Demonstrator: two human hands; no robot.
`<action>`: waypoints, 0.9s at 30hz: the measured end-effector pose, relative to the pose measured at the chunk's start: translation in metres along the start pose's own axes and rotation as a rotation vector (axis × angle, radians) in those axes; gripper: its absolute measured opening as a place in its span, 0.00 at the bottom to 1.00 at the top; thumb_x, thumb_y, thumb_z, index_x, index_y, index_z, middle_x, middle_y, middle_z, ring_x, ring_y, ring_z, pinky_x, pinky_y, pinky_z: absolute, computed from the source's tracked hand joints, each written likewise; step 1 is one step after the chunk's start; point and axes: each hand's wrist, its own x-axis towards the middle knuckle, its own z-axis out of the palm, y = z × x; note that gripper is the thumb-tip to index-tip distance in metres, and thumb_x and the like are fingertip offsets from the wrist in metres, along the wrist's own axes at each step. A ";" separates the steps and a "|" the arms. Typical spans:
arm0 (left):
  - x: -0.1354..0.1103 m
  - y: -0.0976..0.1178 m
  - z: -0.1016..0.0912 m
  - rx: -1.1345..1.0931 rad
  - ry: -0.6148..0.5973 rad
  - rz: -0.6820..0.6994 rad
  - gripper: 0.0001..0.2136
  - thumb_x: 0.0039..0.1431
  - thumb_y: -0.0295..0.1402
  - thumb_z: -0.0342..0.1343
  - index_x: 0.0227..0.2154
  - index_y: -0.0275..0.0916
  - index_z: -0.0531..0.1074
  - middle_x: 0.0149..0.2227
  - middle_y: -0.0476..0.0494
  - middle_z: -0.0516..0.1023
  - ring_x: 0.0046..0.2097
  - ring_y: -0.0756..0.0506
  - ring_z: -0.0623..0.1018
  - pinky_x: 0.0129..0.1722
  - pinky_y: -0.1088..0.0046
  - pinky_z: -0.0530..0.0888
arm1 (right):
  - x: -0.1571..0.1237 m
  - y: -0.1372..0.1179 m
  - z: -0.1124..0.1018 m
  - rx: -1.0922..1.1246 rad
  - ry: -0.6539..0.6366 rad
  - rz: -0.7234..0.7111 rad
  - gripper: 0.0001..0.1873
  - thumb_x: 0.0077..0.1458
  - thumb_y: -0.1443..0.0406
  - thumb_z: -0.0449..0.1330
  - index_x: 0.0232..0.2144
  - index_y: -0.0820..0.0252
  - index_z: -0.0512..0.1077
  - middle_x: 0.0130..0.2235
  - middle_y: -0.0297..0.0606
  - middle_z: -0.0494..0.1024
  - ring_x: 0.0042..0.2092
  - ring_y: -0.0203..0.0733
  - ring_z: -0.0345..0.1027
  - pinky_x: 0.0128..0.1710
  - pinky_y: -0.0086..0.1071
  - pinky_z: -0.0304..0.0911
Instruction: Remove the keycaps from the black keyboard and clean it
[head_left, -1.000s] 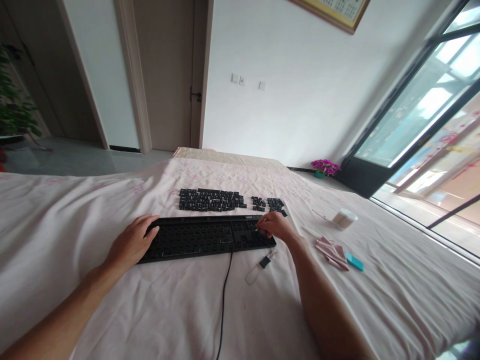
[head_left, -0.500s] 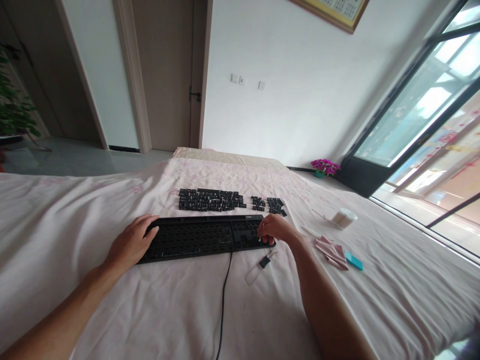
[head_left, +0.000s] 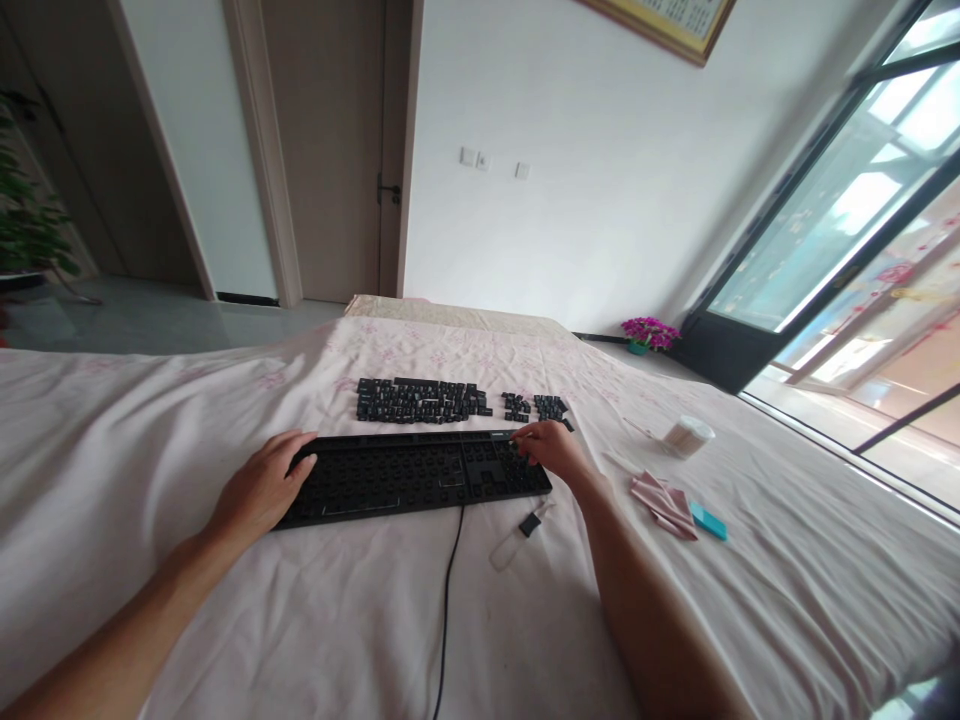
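Observation:
A black keyboard (head_left: pixel 390 475) with its keycaps off lies on the bedsheet, its cable running toward me. My left hand (head_left: pixel 266 480) grips its left end, the thumb over the top edge. At the number-pad end, my right hand (head_left: pixel 551 447) is closed in a pinch over the upper right corner. Between those fingertips a small white bit shows, looking like a cotton swab; most of it is hidden. Behind the keyboard, the removed keycaps (head_left: pixel 424 400) lie in grouped rows, with smaller groups to the right.
A keycap puller (head_left: pixel 529 525) with wire loops lies in front of the keyboard. To the right are a pink cloth (head_left: pixel 664 504), a teal block (head_left: pixel 709 521) and a white round tub (head_left: pixel 688 437). The sheet (head_left: pixel 337 620) has soft folds.
My right hand has moved up, away from me, from the lower number pad to the keyboard's top right corner. The left hand keeps its hold on the left end.

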 end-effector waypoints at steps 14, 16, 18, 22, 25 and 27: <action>0.001 0.000 0.000 -0.004 0.014 0.016 0.20 0.60 0.41 0.43 0.52 0.41 0.66 0.56 0.41 0.68 0.56 0.41 0.69 0.56 0.64 0.65 | -0.013 -0.019 -0.016 -0.117 -0.165 0.117 0.07 0.46 0.68 0.57 0.25 0.62 0.77 0.21 0.36 0.77 0.20 0.35 0.70 0.19 0.23 0.60; 0.001 -0.002 0.002 0.000 0.019 0.024 0.20 0.60 0.41 0.43 0.52 0.40 0.66 0.56 0.42 0.68 0.56 0.41 0.69 0.57 0.64 0.65 | -0.015 -0.024 -0.019 -0.142 -0.227 0.147 0.06 0.44 0.69 0.58 0.24 0.61 0.76 0.21 0.36 0.77 0.21 0.36 0.71 0.17 0.22 0.58; 0.002 -0.003 0.003 0.006 0.018 0.025 0.20 0.60 0.41 0.43 0.52 0.40 0.66 0.56 0.42 0.68 0.56 0.42 0.69 0.57 0.65 0.64 | -0.017 -0.026 -0.022 -0.175 -0.300 0.180 0.06 0.42 0.70 0.58 0.23 0.61 0.76 0.21 0.36 0.77 0.21 0.36 0.71 0.16 0.22 0.56; 0.002 -0.002 0.002 0.017 0.010 0.012 0.20 0.61 0.41 0.42 0.53 0.41 0.65 0.57 0.42 0.67 0.57 0.42 0.68 0.57 0.65 0.64 | -0.020 -0.027 -0.024 -0.206 -0.389 0.202 0.06 0.41 0.70 0.58 0.22 0.61 0.76 0.20 0.35 0.77 0.21 0.35 0.71 0.15 0.21 0.54; 0.001 -0.002 0.001 0.019 0.007 0.007 0.20 0.61 0.41 0.42 0.52 0.41 0.65 0.57 0.43 0.67 0.57 0.42 0.68 0.57 0.65 0.65 | -0.018 -0.024 -0.025 -0.170 -0.358 0.187 0.06 0.42 0.69 0.59 0.23 0.61 0.77 0.20 0.35 0.77 0.21 0.34 0.70 0.16 0.20 0.53; 0.001 -0.002 0.001 0.018 0.008 0.009 0.20 0.61 0.41 0.42 0.52 0.41 0.66 0.57 0.43 0.67 0.57 0.42 0.68 0.57 0.64 0.65 | -0.015 -0.019 -0.025 -0.128 -0.274 0.164 0.07 0.45 0.67 0.59 0.26 0.62 0.77 0.22 0.36 0.78 0.21 0.33 0.70 0.16 0.20 0.54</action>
